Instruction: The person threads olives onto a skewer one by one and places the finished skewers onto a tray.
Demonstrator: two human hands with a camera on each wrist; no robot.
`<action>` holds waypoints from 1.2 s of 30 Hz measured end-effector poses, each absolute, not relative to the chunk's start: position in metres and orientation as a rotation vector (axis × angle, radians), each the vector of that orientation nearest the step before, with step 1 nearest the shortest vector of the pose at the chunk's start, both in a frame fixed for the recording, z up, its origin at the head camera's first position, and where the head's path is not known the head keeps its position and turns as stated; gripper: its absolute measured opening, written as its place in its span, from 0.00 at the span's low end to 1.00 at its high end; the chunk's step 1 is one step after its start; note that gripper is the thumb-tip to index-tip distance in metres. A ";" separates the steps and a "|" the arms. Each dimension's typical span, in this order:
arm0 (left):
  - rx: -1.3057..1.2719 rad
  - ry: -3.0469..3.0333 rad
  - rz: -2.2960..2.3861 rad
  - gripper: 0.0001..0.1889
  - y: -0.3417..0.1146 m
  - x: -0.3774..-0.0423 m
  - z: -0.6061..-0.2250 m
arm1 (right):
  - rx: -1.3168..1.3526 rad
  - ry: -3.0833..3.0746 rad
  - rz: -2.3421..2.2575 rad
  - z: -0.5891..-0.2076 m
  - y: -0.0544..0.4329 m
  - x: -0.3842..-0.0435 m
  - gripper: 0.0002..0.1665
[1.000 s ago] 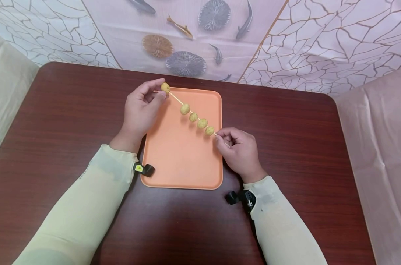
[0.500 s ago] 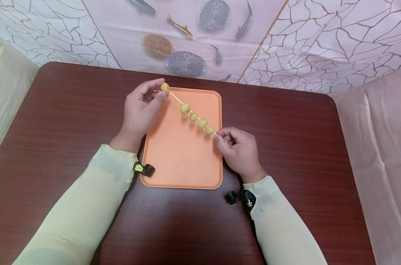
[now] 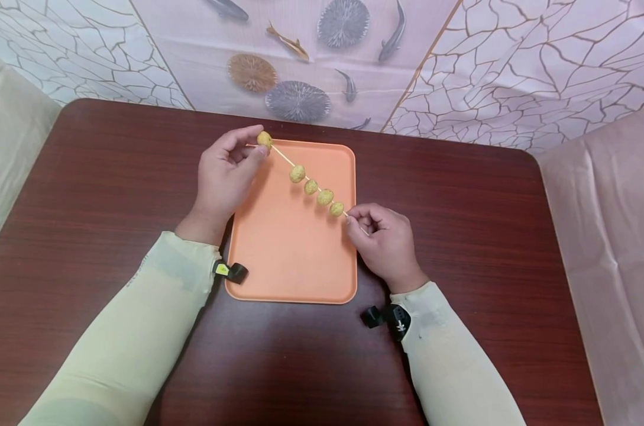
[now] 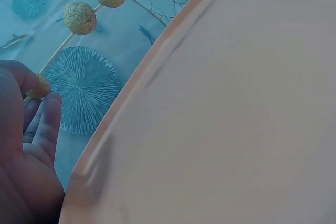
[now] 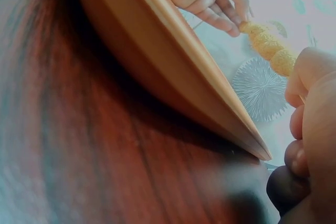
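A thin wooden skewer (image 3: 282, 155) slants above an orange tray (image 3: 290, 254), carrying several rough, yellow-brown balls (image 3: 324, 197) that look like food. At its far left end, the thumb and index finger of my left hand (image 3: 227, 171) pinch the end ball (image 3: 264, 139). A stretch of bare stick separates that ball from the others, which sit close together towards the right. My right hand (image 3: 388, 242) pinches the skewer's near end between thumb and index finger, with the other fingers curled. In the left wrist view, the end ball (image 4: 40, 87) is partly hidden by the fingers.
The tray lies on a dark reddish-brown table (image 3: 476, 236). Behind the table hangs a patterned cloth (image 3: 300, 59) with fish and round leaf shapes. Pale cloth (image 3: 609, 236) borders the right side. Black wrist cameras (image 3: 239, 273) sit on both wrists.
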State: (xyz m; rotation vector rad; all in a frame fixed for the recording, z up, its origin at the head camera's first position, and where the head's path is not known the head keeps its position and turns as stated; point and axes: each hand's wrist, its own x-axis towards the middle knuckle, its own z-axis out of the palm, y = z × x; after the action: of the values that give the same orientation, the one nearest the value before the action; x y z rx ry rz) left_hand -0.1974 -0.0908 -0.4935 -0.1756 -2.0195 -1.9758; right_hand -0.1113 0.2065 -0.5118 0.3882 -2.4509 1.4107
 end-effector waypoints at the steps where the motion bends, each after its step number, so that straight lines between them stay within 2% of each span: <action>1: -0.179 -2.016 -1.982 0.18 -0.091 -0.197 -0.493 | 0.385 -2.452 1.409 -0.512 0.207 -0.111 0.03; 13: -0.152 -2.083 -1.945 0.22 -0.089 -0.194 -0.491 | 0.377 -2.464 1.390 -0.512 0.207 -0.111 0.03; 20: -0.222 -2.172 -1.744 0.20 -0.088 -0.193 -0.494 | 0.386 -2.472 1.389 -0.512 0.207 -0.112 0.05; 36: -0.224 -2.207 -1.631 0.17 -0.088 -0.193 -0.493 | 0.421 -2.459 1.401 -0.513 0.207 -0.112 0.03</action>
State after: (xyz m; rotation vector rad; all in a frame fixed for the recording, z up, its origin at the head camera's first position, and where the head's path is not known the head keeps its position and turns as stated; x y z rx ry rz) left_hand -0.1932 -0.0883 -0.4927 -0.2240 -2.2066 -1.6307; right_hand -0.1116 0.2067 -0.5132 0.4206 -2.4588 1.4011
